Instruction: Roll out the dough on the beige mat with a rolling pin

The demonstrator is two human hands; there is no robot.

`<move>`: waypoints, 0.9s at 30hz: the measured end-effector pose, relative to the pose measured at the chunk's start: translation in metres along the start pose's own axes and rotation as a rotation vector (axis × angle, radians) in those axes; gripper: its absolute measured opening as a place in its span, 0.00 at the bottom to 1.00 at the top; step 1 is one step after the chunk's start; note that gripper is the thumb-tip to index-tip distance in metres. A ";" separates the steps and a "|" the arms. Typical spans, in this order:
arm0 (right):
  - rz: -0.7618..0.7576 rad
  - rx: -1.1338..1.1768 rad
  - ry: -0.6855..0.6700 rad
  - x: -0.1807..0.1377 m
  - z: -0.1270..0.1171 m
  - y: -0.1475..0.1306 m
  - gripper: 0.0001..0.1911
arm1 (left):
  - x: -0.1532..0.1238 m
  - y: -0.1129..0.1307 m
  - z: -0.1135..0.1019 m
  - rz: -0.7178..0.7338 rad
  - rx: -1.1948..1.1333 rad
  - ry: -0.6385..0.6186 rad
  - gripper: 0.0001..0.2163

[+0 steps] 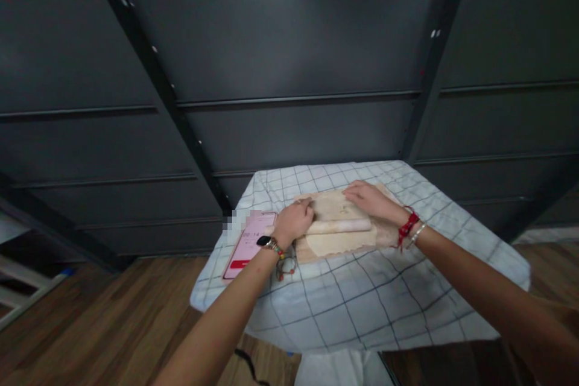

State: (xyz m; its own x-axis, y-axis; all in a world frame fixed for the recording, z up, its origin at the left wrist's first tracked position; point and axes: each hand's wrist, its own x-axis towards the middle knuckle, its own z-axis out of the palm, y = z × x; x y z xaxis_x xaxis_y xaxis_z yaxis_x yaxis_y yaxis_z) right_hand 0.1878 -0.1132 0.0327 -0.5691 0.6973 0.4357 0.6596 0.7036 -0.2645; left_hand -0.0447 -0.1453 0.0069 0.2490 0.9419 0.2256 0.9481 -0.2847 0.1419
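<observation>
A cream sheet point(337, 245), of paper or cloth, lies over a tan rectangular piece with a ragged near edge. Across its middle runs a pale roll point(339, 227), apparently part of the same sheet. At the left end of the roll, my left hand point(295, 219) is closed, its fingers curled onto the sheet's edge; the fingertips are partly hidden. My right hand point(373, 200) rests on the far right part of the sheet with its fingers stretched out to the left. Small dark marks show on the sheet between the hands, too small to make out.
A white checked cloth point(362, 295) covers the small table. Left of my left hand lies a phone point(248, 247) with a pink screen. A beaded cord point(286, 266) hangs by my left wrist. Dark metal panels point(294, 132) rise behind the table, and wooden flooring point(136, 301) shows at the left.
</observation>
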 end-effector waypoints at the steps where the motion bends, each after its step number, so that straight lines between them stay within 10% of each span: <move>1: -0.027 -0.018 0.009 -0.006 0.000 -0.005 0.12 | 0.002 0.000 0.000 0.001 -0.013 0.003 0.19; 14: -0.088 -0.432 -0.176 -0.044 0.003 -0.062 0.08 | -0.003 0.004 -0.005 0.012 -0.059 0.000 0.21; 21: -0.094 -0.349 -0.132 -0.027 -0.043 -0.021 0.13 | 0.002 0.014 -0.010 0.116 -0.134 0.065 0.24; 27: -0.009 -0.381 -0.068 -0.037 -0.015 -0.002 0.18 | 0.021 0.020 0.011 0.108 0.035 0.075 0.20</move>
State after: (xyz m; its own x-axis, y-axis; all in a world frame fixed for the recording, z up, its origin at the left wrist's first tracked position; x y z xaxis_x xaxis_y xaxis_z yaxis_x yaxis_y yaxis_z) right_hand 0.2153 -0.1422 0.0301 -0.5988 0.7075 0.3753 0.7821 0.6175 0.0838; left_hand -0.0185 -0.1286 0.0036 0.3358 0.8898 0.3090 0.9232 -0.3760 0.0795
